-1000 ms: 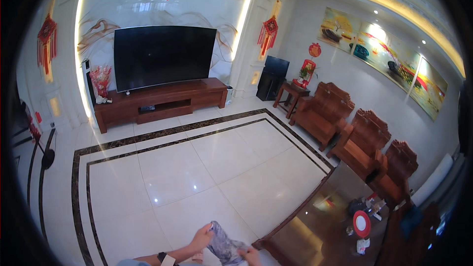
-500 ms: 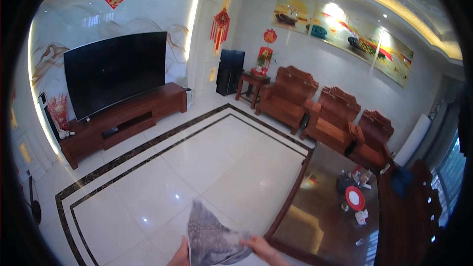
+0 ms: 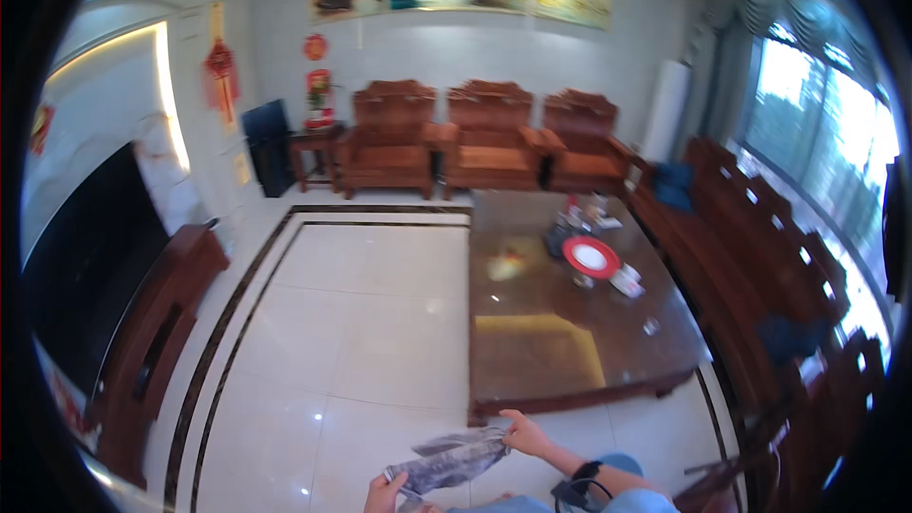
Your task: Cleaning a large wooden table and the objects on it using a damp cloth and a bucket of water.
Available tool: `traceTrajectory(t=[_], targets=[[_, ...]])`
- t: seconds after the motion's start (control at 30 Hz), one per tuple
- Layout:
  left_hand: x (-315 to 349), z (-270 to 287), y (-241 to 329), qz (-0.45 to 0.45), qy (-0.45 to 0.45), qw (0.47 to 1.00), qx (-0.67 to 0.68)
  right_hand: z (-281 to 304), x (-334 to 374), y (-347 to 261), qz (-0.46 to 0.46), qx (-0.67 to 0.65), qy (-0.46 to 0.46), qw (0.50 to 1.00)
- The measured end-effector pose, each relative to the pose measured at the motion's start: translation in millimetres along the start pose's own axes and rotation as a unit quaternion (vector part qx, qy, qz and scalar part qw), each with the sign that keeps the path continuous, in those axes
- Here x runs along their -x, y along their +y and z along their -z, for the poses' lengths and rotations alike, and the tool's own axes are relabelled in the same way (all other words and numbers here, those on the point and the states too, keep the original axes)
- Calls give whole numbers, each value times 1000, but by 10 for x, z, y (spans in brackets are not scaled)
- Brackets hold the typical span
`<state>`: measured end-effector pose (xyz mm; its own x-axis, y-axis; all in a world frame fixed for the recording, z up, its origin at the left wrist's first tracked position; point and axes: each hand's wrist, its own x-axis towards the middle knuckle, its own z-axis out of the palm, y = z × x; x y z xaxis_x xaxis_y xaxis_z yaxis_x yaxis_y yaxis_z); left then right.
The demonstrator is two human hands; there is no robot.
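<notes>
A grey, mottled piece of cloth is stretched between my two hands low in the picture, above the tiled floor. My left hand pinches its lower left end. Higher up, my right hand grips the gathered right end, just in front of the coffee table's near edge. The cloth sags and partly folds over itself, so its full shape cannot be made out. Around my right wrist is a black band.
A dark wooden coffee table stands ahead to the right, bearing a red-rimmed plate and small items. Carved wooden chairs line the far wall. A long wooden sofa runs along the right; a television cabinet stands left.
My view has swung right, towards the coffee table and sofa. The cloth, hanging as a broad triangle before, is now drawn out into a narrower strip, with my right hand farther from my left.
</notes>
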<state>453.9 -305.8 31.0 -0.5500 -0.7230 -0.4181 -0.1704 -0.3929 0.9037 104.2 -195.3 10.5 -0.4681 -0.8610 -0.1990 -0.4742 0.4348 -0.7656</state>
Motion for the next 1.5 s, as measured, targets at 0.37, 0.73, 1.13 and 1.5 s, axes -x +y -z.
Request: traceTrajectory(t=[0.37, 0.73, 1.13, 1.5], targets=[[-626, -1353, 350, -34, -118, 992, -15, 1029, 1071, 656, -15, -311, -10, 950], [-1578, -3846, 857, -369, -256, 847, -285, 2944, 1832, 78, -118, -176, -70, 975], [-2435, -5859, 307, -10, -594, 773, -222, 3187, 548, 1475, 382, -839, -47, 385], [-2408, -8075, 256, -45, -773, 581, -252, 4269, 1489, 2446, 237, -783, 374, 437]])
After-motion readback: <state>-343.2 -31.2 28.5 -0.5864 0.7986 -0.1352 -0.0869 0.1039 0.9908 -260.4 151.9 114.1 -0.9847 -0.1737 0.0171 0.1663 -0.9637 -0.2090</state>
